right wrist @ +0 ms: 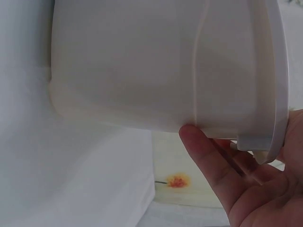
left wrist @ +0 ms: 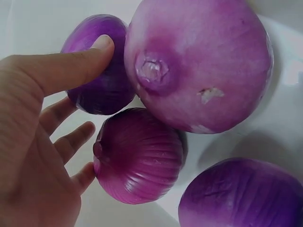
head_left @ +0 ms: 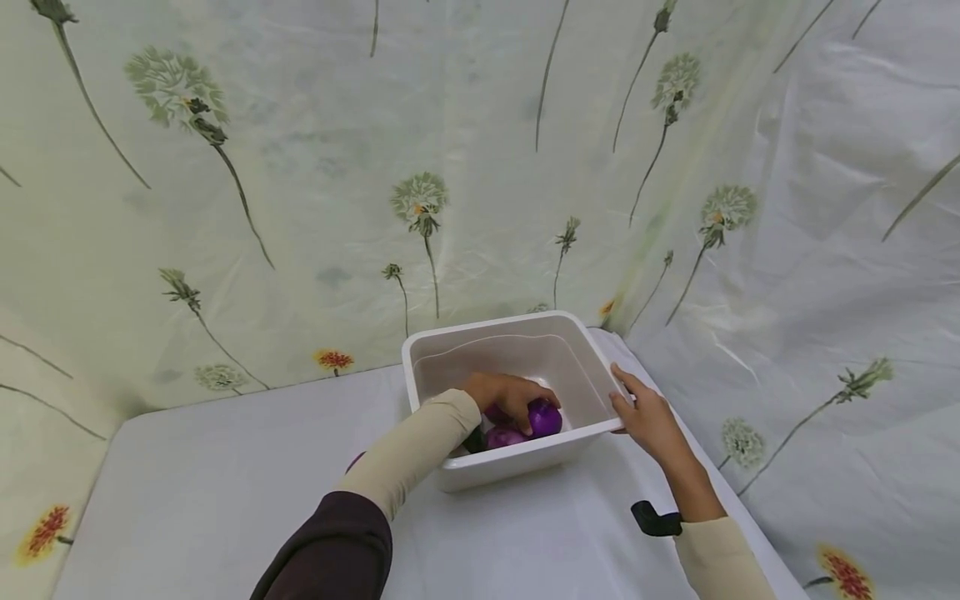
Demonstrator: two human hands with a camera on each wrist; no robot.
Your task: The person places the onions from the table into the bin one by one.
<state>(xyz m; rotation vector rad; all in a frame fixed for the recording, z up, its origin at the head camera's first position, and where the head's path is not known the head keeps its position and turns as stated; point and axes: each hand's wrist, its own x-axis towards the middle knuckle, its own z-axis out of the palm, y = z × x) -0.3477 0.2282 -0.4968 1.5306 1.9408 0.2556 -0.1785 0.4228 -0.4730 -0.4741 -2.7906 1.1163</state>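
Note:
A white plastic bin (head_left: 491, 477) stands on the table with several purple onions inside. My left hand (head_left: 510, 396) reaches down into it and grips a dark purple onion (head_left: 545, 418). In the left wrist view, the thumb lies across that onion (left wrist: 102, 90), with fingers behind it. A pale purple onion (left wrist: 203, 61) and a reddish one (left wrist: 142, 158) sit against it, and another onion (left wrist: 244, 196) lies at lower right. My right hand (head_left: 648, 417) holds the bin's right rim; in the right wrist view, the thumb (right wrist: 201, 151) presses the bin's wall.
Something dark green (head_left: 474, 440) shows in the bin beside my left sleeve. A purple edge (head_left: 355, 461) peeks out past that sleeve, mostly hidden. The table has a white cover (head_left: 247, 467); flower-patterned sheeting (head_left: 315, 208) rises behind and at right.

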